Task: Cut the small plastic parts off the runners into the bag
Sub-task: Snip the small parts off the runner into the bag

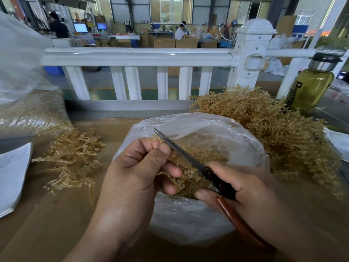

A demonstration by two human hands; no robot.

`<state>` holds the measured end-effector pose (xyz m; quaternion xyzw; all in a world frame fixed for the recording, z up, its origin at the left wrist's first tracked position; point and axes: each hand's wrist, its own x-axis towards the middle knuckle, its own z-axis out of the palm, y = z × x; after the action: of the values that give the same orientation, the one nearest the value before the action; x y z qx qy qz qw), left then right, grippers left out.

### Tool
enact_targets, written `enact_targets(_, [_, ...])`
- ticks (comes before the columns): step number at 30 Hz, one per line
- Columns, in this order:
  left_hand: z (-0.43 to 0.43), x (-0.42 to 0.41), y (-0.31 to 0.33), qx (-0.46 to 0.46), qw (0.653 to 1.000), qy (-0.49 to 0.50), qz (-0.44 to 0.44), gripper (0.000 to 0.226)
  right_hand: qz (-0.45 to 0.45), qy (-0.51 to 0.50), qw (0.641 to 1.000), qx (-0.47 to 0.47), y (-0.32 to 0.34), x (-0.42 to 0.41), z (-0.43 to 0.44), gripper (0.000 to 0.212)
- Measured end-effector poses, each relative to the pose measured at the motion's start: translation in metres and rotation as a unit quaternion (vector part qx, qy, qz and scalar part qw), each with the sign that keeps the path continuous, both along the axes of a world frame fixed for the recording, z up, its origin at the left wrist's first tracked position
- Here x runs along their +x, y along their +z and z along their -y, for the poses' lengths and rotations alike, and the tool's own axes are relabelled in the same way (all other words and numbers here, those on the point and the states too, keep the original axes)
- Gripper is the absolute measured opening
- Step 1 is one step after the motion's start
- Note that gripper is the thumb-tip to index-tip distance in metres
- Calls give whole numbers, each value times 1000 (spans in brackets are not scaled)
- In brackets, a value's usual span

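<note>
My left hand point(136, 173) pinches a tan plastic runner point(186, 176) with small parts on it, held over the open clear bag point(245, 148). My right hand point(243, 186) grips scissors point(181, 152) with dark blades and a brown handle. The blades lie along the runner, their tips pointing up and left past my left thumb. Loose tan parts point(205, 154) lie inside the bag under the runner.
A large heap of uncut runners point(283, 133) lies right of the bag, a smaller scatter of runners point(71, 159) to the left. A filled clear bag point(28, 106) stands at far left, papers point(13, 176) below it, a bottle point(311, 86) at right, a white railing point(136, 55) behind.
</note>
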<state>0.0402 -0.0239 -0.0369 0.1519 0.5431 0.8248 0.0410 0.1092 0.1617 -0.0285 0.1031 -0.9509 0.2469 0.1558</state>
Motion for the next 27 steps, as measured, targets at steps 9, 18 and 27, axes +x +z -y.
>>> enact_targets(9, [-1, 0, 0, 5, 1000, 1, 2, 9, -10, 7, 1000, -9, -2, -1, -2, 40])
enact_targets(18, [-3, 2, 2, 13, 999, 19, -22, 15, 2, 7, 1000, -12, -3, -1, -5, 43])
enact_targets(27, [-1, 3, 0, -11, 996, 70, -54, 9, 34, 1, 999, -21, -3, 3, -2, 48])
